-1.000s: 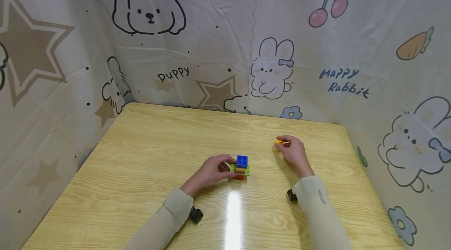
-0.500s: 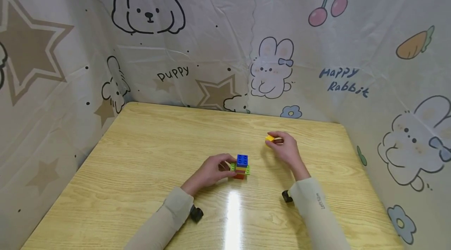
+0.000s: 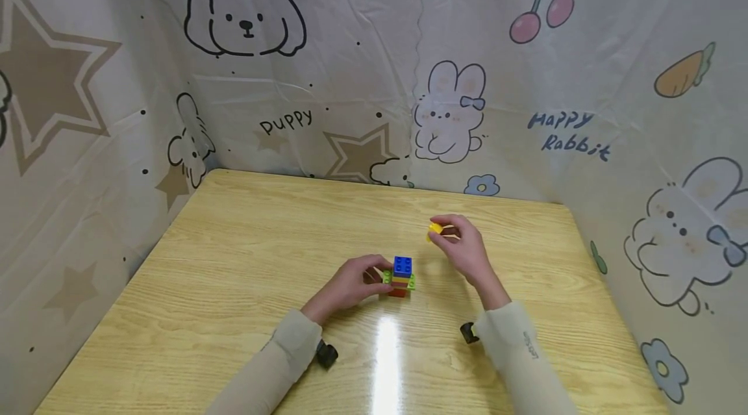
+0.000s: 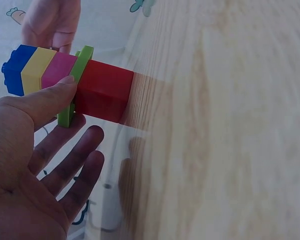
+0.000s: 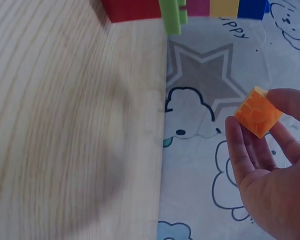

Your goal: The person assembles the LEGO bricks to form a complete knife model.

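A tower of toy building bricks (image 3: 402, 267) stands upright on the table. From the bottom it runs red, a wider green plate (image 4: 66, 116), pink, yellow, then a blue brick with studs on top. My left hand (image 3: 352, 282) pinches the tower at the green plate, thumb on the near side and index finger opposite; its other fingers are spread. To the right and farther back, my right hand (image 3: 465, 251) holds a small yellow-orange toy brick (image 5: 259, 113) between thumb and fingertips, raised over the table. The right wrist view shows the brick's hollow underside.
The light wood table (image 3: 280, 220) has a bright glare streak in front of the tower. A cloth printed with cartoons (image 3: 269, 77) hangs along the back and both sides. Each sleeve cuff has a black wrist camera (image 3: 326, 355).
My right hand has moved left with the yellow-orange brick, closer to the tower, and slightly up in the head view. The left hand and tower have stayed in place.
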{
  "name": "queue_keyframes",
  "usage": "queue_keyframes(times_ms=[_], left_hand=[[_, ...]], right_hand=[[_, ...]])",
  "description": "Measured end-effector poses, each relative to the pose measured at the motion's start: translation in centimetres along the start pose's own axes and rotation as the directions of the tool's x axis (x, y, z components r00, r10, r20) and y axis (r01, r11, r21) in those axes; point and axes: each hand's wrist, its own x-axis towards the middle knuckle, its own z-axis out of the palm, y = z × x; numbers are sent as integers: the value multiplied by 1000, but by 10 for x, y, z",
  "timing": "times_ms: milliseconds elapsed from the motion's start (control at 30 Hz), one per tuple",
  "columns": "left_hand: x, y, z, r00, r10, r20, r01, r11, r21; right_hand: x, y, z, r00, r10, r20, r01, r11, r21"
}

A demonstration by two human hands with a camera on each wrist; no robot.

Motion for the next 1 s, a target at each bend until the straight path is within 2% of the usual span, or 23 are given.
queue_keyframes(times_ms=[167,433,600,1000], left_hand=[[0,0,1,1000,7,-1,-7,1000,-3],[-1,1,4,999,-35,4,35,999,8],[0,3,2,1000,-27,9,27,1000,15],[1,2,2,1000,-14,3,14,1000,17]], right_hand=[[-4,-2,2,1000,-29,2,29,999,28],[-10,-4,6,999,-38,-9,38,993,112],[-15,-9,9,998,-66,-4,65,986,155],[-33,-21,14,991,-120,65,98,957,274]])
